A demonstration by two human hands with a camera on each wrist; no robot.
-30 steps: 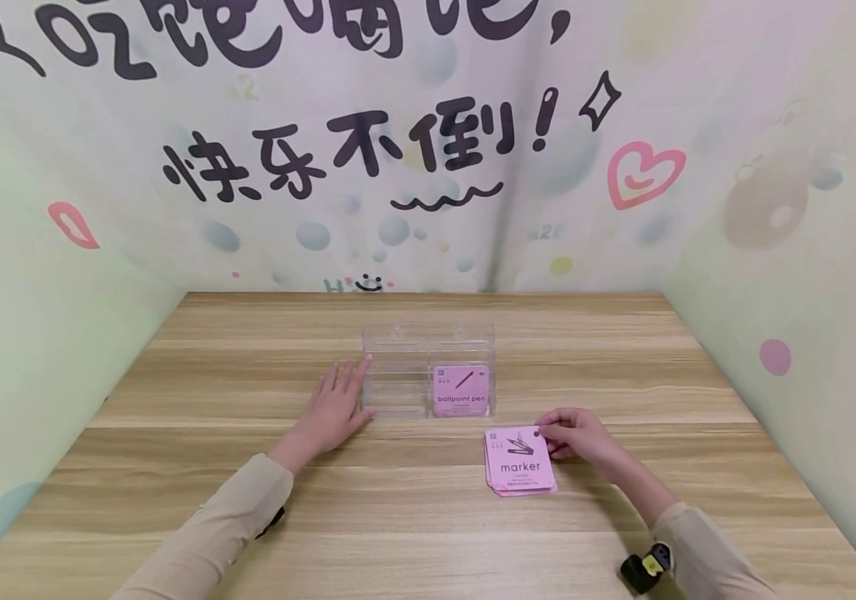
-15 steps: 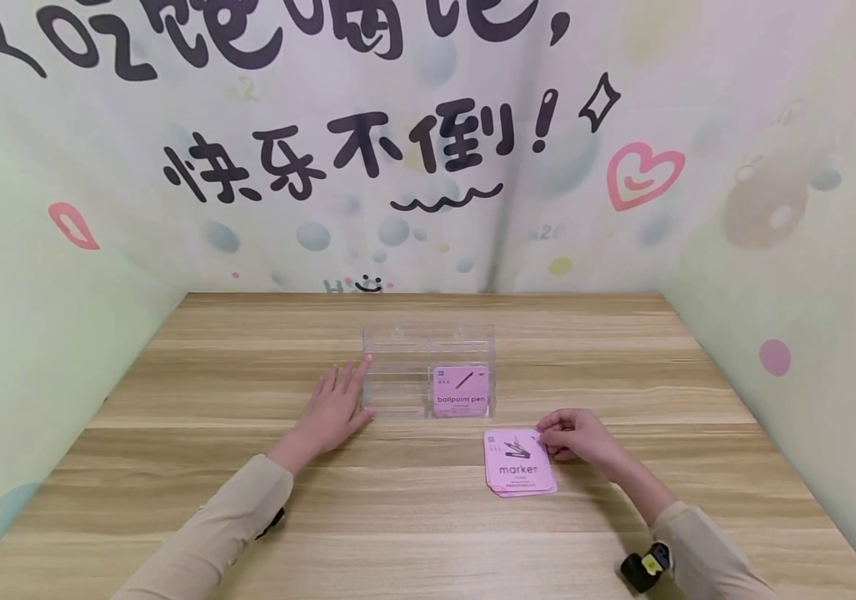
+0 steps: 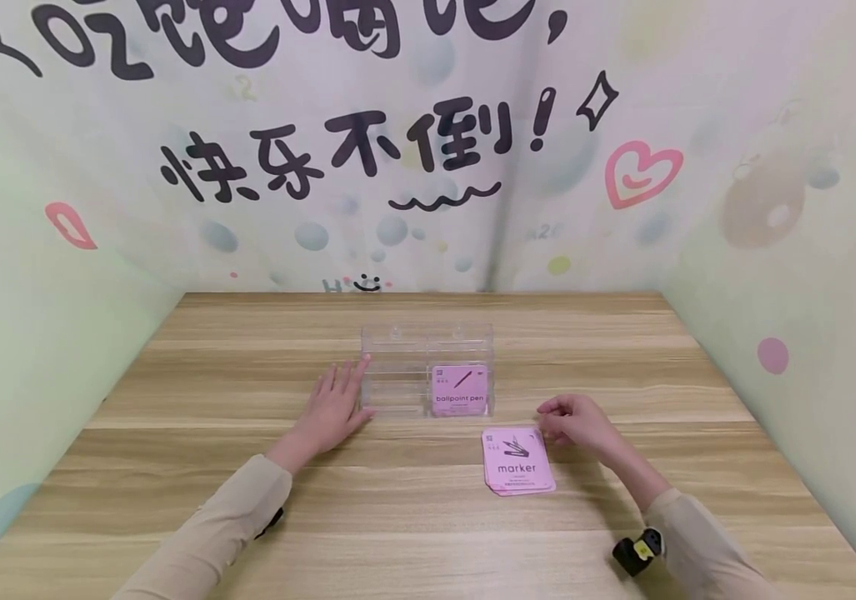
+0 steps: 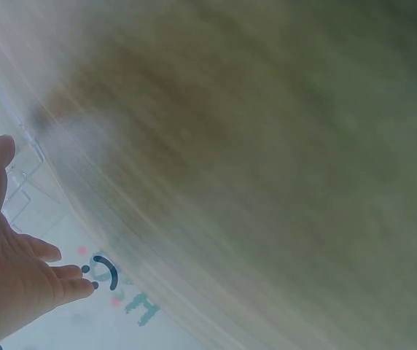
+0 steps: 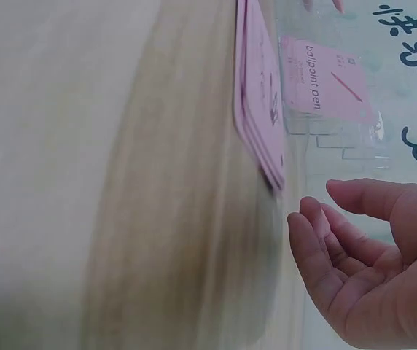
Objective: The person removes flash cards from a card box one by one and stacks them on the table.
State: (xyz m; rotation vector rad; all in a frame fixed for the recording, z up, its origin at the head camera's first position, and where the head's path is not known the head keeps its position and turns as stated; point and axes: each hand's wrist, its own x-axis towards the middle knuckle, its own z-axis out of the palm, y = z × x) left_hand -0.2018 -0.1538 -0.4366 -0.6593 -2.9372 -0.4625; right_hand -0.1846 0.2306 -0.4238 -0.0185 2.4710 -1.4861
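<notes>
A clear plastic card holder (image 3: 394,381) stands on the table, and a pink "ballpoint pen" card (image 3: 461,390) sits in its right-hand part. My left hand (image 3: 328,410) lies at the holder's left side, fingers spread, index fingertip and thumb right at its edge. In front and to the right lies a small stack of pink cards (image 3: 518,461), the top one reading "marker". My right hand (image 3: 578,423) hovers by the stack's upper right corner. In the right wrist view its thumb and fingers (image 5: 312,240) are loosely bent with a gap between them, holding nothing.
The wood-grain table (image 3: 412,533) runs back to a printed cloth wall (image 3: 428,242) with black lettering. Pale side walls (image 3: 30,333) close it in at left and right. A black wrist camera (image 3: 636,552) is strapped at the right sleeve.
My right hand has let go of the marker card's corner and lifted slightly away. The card shifted a little and lies on the stack. My left hand has stayed at the holder.
</notes>
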